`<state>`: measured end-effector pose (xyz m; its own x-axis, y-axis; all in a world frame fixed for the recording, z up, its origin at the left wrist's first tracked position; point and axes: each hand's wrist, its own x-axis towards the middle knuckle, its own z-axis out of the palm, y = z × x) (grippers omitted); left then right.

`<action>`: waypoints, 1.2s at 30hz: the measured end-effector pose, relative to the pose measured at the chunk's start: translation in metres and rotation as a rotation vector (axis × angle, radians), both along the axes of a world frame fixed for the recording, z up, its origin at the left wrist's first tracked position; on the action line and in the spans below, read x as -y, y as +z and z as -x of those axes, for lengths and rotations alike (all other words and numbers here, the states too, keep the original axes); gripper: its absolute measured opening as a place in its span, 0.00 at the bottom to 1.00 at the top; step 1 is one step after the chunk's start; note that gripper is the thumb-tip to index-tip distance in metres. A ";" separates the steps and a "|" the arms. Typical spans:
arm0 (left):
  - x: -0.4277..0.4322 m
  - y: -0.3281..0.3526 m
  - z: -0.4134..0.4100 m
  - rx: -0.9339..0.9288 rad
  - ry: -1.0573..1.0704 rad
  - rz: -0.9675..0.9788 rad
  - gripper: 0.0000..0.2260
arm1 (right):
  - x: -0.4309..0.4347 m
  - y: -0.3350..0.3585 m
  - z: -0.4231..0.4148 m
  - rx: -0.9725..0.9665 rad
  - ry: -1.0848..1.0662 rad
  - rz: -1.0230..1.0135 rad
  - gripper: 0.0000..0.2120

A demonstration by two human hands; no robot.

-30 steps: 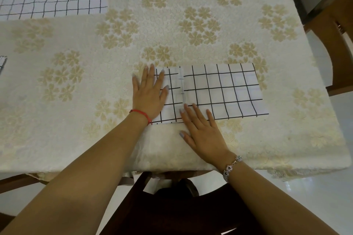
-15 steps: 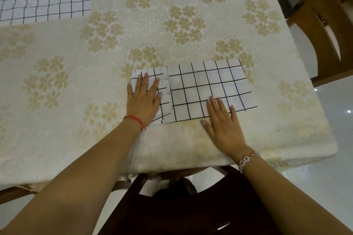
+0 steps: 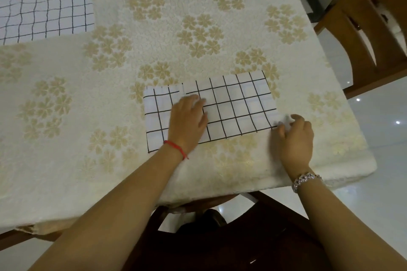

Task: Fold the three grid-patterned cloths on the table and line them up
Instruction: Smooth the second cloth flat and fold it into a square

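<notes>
Partly under left hand (image 3: 187, 121), folded cloth (image 3: 233, 105); right hand (image 3: 295, 138) pinches near-right corner.

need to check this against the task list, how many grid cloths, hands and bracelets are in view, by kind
grid cloths: 2, the folded grid cloth and the spread grid cloth at the far left
hands: 2, the left hand and the right hand
bracelets: 2, the red string bracelet and the silver bracelet
total: 6
No third cloth is in view.

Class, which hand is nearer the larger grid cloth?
Left. The left hand rests on the folded cloth, right of the larger cloth; the right hand is farther right.
</notes>
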<state>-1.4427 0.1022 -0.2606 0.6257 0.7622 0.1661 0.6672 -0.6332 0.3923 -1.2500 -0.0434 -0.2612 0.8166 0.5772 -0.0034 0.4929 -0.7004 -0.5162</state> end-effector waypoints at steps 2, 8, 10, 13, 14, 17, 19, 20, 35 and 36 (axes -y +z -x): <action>0.017 0.006 -0.023 0.051 -0.060 0.090 0.12 | -0.002 0.003 -0.004 -0.136 -0.078 0.005 0.20; 0.057 0.004 -0.078 0.013 -0.288 0.202 0.13 | -0.009 0.009 -0.017 -0.419 -0.224 -0.097 0.17; 0.065 0.001 -0.091 -0.068 -0.304 0.187 0.14 | -0.010 0.007 -0.021 -0.473 -0.266 -0.128 0.17; 0.071 0.000 -0.103 -0.165 -0.293 0.157 0.12 | -0.010 0.004 -0.027 -0.540 -0.300 -0.164 0.17; 0.073 0.001 -0.107 -0.162 -0.279 0.162 0.11 | -0.009 0.003 -0.028 -0.553 -0.305 -0.172 0.17; 0.075 0.001 -0.113 -0.164 -0.237 0.169 0.07 | -0.004 0.003 -0.028 -0.553 -0.307 -0.190 0.16; 0.075 0.000 -0.114 -0.159 -0.198 0.179 0.07 | -0.002 0.005 -0.025 -0.549 -0.290 -0.209 0.16; 0.075 0.001 -0.115 -0.156 -0.185 0.188 0.07 | -0.002 0.008 -0.023 -0.560 -0.278 -0.218 0.17; 0.063 0.016 -0.087 0.232 -0.137 0.306 0.05 | -0.040 0.019 0.016 -0.707 -0.039 -0.385 0.11; 0.057 0.017 -0.080 0.242 -0.109 0.270 0.05 | -0.043 0.020 0.019 -0.651 -0.007 -0.374 0.13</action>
